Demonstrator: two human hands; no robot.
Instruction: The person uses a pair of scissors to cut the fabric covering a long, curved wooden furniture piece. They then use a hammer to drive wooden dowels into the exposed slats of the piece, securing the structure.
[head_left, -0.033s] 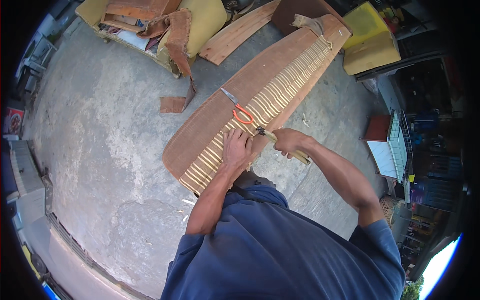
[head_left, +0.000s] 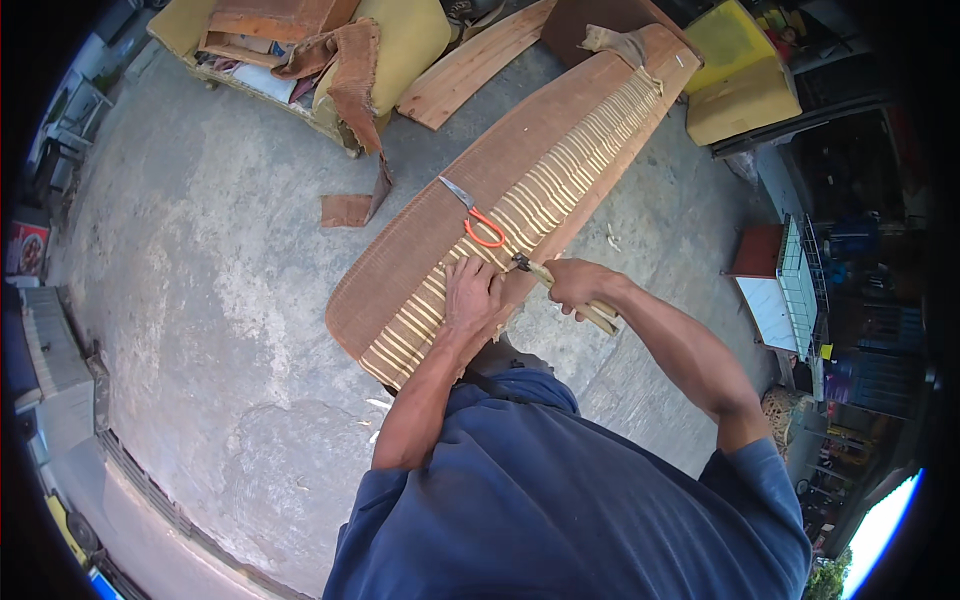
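Observation:
A long brown upholstered panel (head_left: 410, 240) reaches from near my body up to the far right. Along its right part runs a band of brown and cream striped fabric (head_left: 545, 200). My left hand (head_left: 472, 295) rests on the near part of this band, its fingers laid on the cloth. Gripped in my right hand (head_left: 580, 283) is a pair of pliers (head_left: 538, 272) with dark jaws and yellowish handles. The jaws are at the panel's right edge, close to my left fingers; what they bite is too small to tell. Scissors (head_left: 485, 228) with orange handles lie on the panel just beyond.
Beyond the panel stands a yellowish sofa piece (head_left: 415, 45) with brown cloth draped over it. A curved wooden board (head_left: 470, 65) lies beside it. At the far right is a yellow foam piece (head_left: 740, 95); a white-and-red cabinet (head_left: 770, 300) stands right. Scraps lie on the concrete floor (head_left: 220, 250).

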